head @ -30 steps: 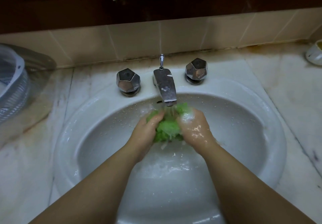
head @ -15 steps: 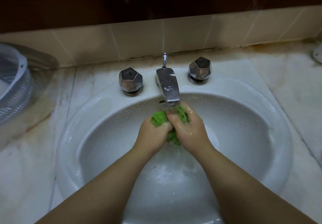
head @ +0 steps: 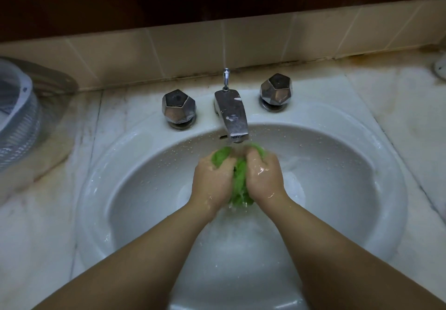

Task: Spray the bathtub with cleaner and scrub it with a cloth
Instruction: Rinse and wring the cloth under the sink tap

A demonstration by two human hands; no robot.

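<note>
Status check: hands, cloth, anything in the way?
Left hand and right hand both grip the cloth. Cloth bunched under the spout, over the sink. Nothing in the way.

Most of the green cloth (head: 240, 181) is hidden inside the left hand (head: 212, 181) and right hand (head: 264, 177)

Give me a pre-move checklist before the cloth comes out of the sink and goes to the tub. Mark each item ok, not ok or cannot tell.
1. Both hands have the cloth: ok. The left hand and right hand grip the green cloth bunched between them.
2. Cloth wet through: ok. It sits under the spout and water drips from its lower end.
3. Cloth wrung out: not ok, it is dripping.
4. Tap turned off: cannot tell. Neither hand is on the left knob or the right knob.
5. Cleaner spray within reach: cannot tell, no bottle in view.
6. Drips land in the sink: ok.
</note>
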